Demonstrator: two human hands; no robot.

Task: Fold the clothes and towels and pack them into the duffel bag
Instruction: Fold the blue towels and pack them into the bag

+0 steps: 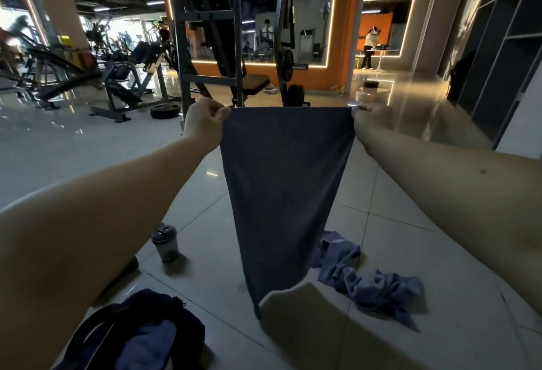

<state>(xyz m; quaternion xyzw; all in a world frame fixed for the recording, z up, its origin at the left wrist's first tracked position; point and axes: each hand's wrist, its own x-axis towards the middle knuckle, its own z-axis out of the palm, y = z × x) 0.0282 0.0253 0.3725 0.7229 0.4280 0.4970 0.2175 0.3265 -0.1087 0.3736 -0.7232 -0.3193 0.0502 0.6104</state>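
Dark grey towel (286,190) held up at arm's length, centre frame, hanging from its two top corners. Left hand (205,123) pinches the top-left corner, fingers closed on the cloth; right hand (371,118) pinches the top-right corner, fingers closed too. Top edge pulled taut and straight between them. Cloth hangs flat, narrows toward the bottom, lower end near 6 o'clock, where it is partly hidden behind something pale at the bottom of frame.

Handling, as a guess: light, soft, fully limp, no stiffness, so it will sag wherever unsupported. Looks matte, not slippery; a corner pinch seems enough. Not fragile. Best hold is the corners or along the top hem; grabbing mid-panel would bunch it. To fold, bring the two held corners together, or lower it flat on the floor first.

Blue towel (372,281) lies crumpled on the floor tiles (396,193) at about 4 o'clock, unfolded. Duffel bag (137,334) sits open at 7 o'clock, something blue-purple already inside. Shaker bottle (165,242) stands upright at 8 o'clock, apart from the bag. Gym machines in the background at 12 o'clock.
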